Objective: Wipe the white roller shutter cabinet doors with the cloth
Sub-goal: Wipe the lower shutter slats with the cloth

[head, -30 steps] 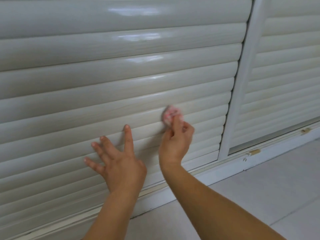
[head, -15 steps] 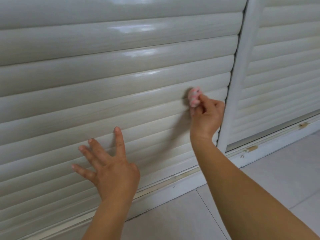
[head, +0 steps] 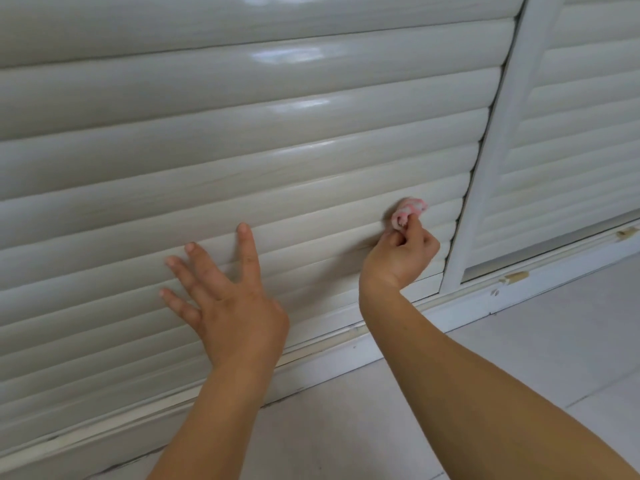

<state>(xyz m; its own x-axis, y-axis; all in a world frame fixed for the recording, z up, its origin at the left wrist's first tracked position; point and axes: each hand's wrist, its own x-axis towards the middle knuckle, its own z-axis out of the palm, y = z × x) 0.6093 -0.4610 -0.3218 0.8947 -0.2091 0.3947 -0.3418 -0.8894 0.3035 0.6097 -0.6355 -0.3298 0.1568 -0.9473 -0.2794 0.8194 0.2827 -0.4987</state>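
right hand [head: 401, 251] w/ pinched cloth [head: 407, 211] slid back left, lower – left hand [head: 228, 299] stays flat, fingers spread on shutter [head: 242, 150].

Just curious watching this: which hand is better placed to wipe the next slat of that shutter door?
The right hand: it already pinches the pink cloth against the shutter door. The left hand holds no cloth, resting spread on the slats.

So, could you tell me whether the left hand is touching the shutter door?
Touching. The head view shows the left hand spread flat against the shutter door, its fingertips resting on the slats with no gap visible.
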